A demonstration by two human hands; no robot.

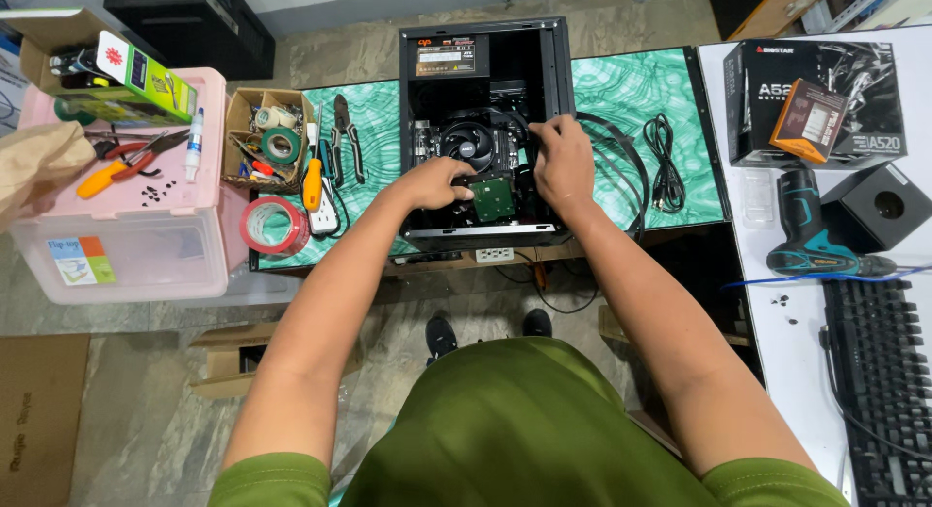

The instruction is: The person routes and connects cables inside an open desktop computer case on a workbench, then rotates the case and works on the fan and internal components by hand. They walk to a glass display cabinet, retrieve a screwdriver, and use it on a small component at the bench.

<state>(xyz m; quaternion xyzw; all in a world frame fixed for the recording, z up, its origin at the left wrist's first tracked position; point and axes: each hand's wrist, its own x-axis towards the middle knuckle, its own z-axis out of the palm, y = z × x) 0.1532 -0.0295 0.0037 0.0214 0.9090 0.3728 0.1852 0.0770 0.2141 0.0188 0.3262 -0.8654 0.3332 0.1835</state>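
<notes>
Hands work inside an open black computer case (482, 129) that lies on its side on the green marbled tabletop (631, 90). The left hand (432, 182) reaches into the lower part of the case, its fingers curled beside a small green circuit board (493, 198) near the case's front edge; whether that grip pinches the board or only touches it cannot be told. The right hand (561, 158) rests on the case's right wall, fingers bent over the rim and pressed against it, just right of the board. Above both hands, deeper in the case, sits a round black cooler fan (464, 143) on the motherboard, and above that a black power supply (445, 56).

Right of the case, black cables (663, 163) lie coiled on the tabletop. Left of the case lie pliers (345, 129), an orange-handled screwdriver (312, 182), a roll of red tape (274, 226) and a small cardboard box (264, 136) holding tape rolls and small tools. Farther left stands a pink plastic bin (116, 226) with red-handled cutters on its lid. Well to the right of the case, on a white surface, are a black product box (815, 99), a teal cordless driver (811, 230) and a black keyboard (879, 371).
</notes>
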